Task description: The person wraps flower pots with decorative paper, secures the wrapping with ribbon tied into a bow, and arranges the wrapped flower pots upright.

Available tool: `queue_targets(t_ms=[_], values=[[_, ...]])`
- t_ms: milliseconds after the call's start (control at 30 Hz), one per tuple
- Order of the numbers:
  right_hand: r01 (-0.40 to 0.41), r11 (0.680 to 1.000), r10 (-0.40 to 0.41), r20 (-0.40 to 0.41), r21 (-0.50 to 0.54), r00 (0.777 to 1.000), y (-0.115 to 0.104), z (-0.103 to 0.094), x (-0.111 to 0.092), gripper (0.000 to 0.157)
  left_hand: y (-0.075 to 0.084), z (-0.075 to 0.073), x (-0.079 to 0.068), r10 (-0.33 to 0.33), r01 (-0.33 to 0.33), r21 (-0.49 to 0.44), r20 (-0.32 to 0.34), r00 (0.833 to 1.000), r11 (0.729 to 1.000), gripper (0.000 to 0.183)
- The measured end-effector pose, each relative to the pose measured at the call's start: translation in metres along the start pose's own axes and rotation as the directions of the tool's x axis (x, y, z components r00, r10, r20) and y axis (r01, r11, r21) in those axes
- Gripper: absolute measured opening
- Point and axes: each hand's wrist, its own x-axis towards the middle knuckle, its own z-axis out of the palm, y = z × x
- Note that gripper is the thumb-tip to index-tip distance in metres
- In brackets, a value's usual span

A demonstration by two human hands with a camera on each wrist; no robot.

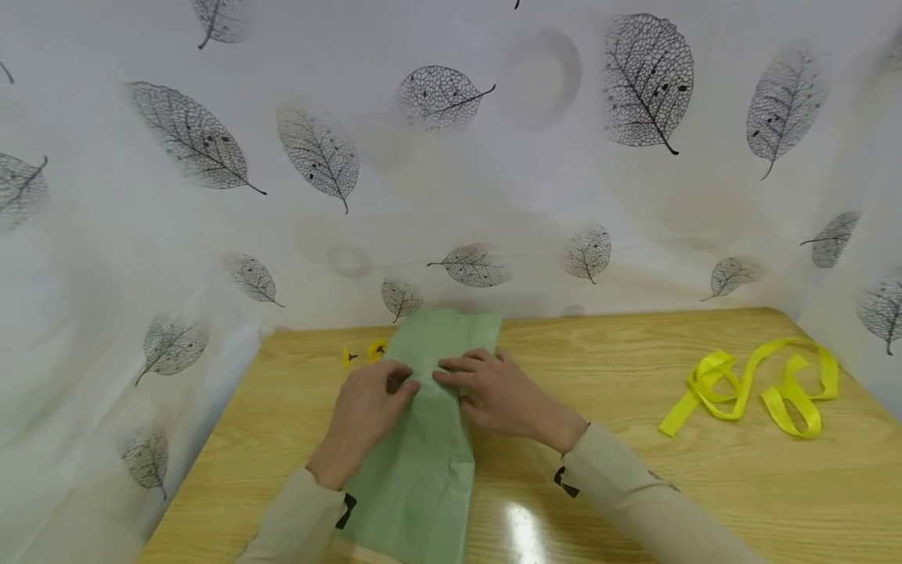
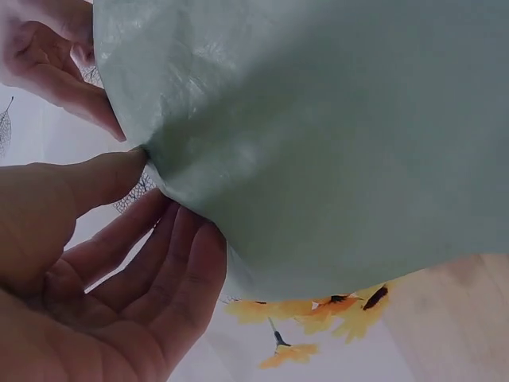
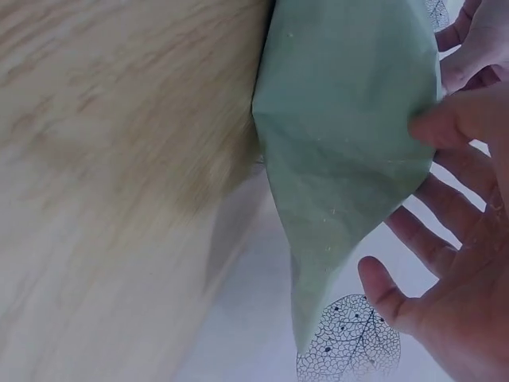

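A sheet of pale green wrapping paper (image 1: 416,478), folded into a long upright shape, leans over the table in the head view. My left hand (image 1: 366,411) pinches its upper edge between thumb and fingers. In the left wrist view the paper gathers into small creases at that thumb (image 2: 119,171). Opposite it, my right hand (image 1: 503,392) holds the same edge, its thumb (image 3: 437,127) on the near face and the other fingers spread along the far side. Small yellow flowers (image 1: 377,348) show past the paper's left edge; the paper hides whatever lies behind it.
A loosely looped yellow ribbon (image 1: 719,384) lies on the right side of the wooden table (image 1: 599,486). White cloth with a printed leaf pattern (image 1: 451,180) hangs behind and along the left side. A cream-coloured edge (image 1: 362,552) shows under the paper at the bottom.
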Motion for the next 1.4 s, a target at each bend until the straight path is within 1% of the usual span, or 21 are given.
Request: queue_targets(t_ms=[167, 300, 367, 467, 567, 733, 800, 867, 933, 1000, 1067, 1133, 1267, 1400], values=[[0.010, 1.000, -0.010, -0.005, -0.001, 1.000, 0.003, -0.001, 0.002, 0.044, 0.000, 0.002, 0.003, 0.034, -0.033, 0.019, -0.013, 0.999, 0.999, 0.020], [0.021, 1.000, -0.021, -0.008, -0.013, 1.000, 0.004, 0.000, 0.003, 0.040, 0.001, 0.004, 0.002, 0.082, -0.078, 0.055, -0.067, 0.994, 0.995, 0.007], [0.027, 1.000, -0.027, -0.008, -0.016, 1.000, 0.004, 0.001, 0.004, 0.039, 0.003, 0.005, -0.002, 0.098, -0.094, 0.057, -0.078, 0.992, 0.994, 0.005], [0.031, 0.999, -0.031, -0.009, -0.011, 0.999, 0.003, 0.001, 0.005, 0.038, 0.007, 0.006, -0.008, 0.100, -0.098, 0.036, -0.062, 0.993, 0.995, 0.009], [0.046, 0.999, -0.047, -0.020, -0.013, 0.999, 0.003, -0.001, 0.006, 0.039, 0.010, 0.006, -0.012, 0.069, -0.068, 0.005, -0.027, 0.997, 0.998, 0.019], [0.112, 0.994, -0.112, -0.082, -0.006, 0.990, 0.007, 0.001, 0.009, 0.036, 0.015, 0.008, -0.019, 0.058, -0.058, 0.010, 0.027, 0.998, 0.998, 0.039], [0.131, 0.991, -0.128, -0.102, 0.018, 0.986, 0.009, 0.002, 0.010, 0.036, 0.016, 0.010, -0.022, 0.054, -0.054, 0.017, 0.035, 0.998, 0.998, 0.047], [0.136, 0.989, -0.129, -0.109, 0.058, 0.986, 0.010, 0.003, 0.010, 0.036, 0.016, 0.013, -0.024, 0.051, -0.052, 0.020, 0.021, 0.998, 0.998, 0.051], [0.131, 0.986, -0.120, -0.106, 0.100, 0.987, 0.010, 0.003, 0.009, 0.036, 0.016, 0.016, -0.026, 0.073, -0.073, 0.024, -0.010, 0.997, 0.997, 0.051], [0.127, 0.983, -0.114, -0.105, 0.131, 0.988, 0.011, 0.004, 0.009, 0.036, 0.015, 0.019, -0.027, 0.119, -0.117, 0.036, -0.053, 0.992, 0.992, 0.048], [0.134, 0.980, -0.119, -0.110, 0.143, 0.987, 0.011, 0.004, 0.009, 0.035, 0.014, 0.021, -0.027, 0.163, -0.159, 0.051, -0.088, 0.983, 0.986, 0.046], [0.145, 0.979, -0.128, -0.122, 0.143, 0.984, 0.011, 0.005, 0.010, 0.034, 0.014, 0.022, -0.027, 0.185, -0.179, 0.060, -0.105, 0.977, 0.982, 0.045], [0.154, 0.977, -0.133, -0.144, 0.146, 0.981, 0.010, 0.006, 0.011, 0.033, 0.011, 0.021, -0.025, 0.182, -0.178, 0.052, -0.089, 0.979, 0.983, 0.044], [0.137, 0.977, -0.113, -0.142, 0.165, 0.983, 0.010, 0.008, 0.010, 0.033, 0.007, 0.019, -0.021, 0.179, -0.178, 0.027, -0.043, 0.983, 0.984, 0.043]])
